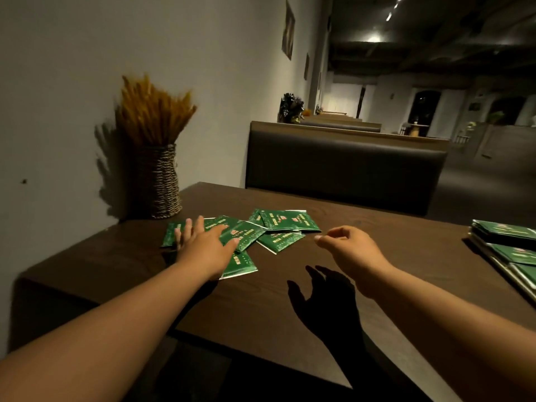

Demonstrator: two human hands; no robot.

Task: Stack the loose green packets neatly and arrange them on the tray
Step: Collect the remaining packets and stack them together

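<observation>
While flat left hand (207, 248) presses illegible green packets (285, 221), right hand (351, 250) hovers slack.

We could read nothing. The green packets (285, 220) under and just beyond our left hand (203, 247) bore red and pale print, too small and blurred to make out; likewise the stacked packets (504, 229) right of our right hand (351, 250).

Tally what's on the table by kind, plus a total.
Loose green packets: about 8, overlaps hide the exact count
Tray: 1
Packet stacks on it: 3 visible, cut off by the frame
Woven vase: 1
Total: about 13
</observation>
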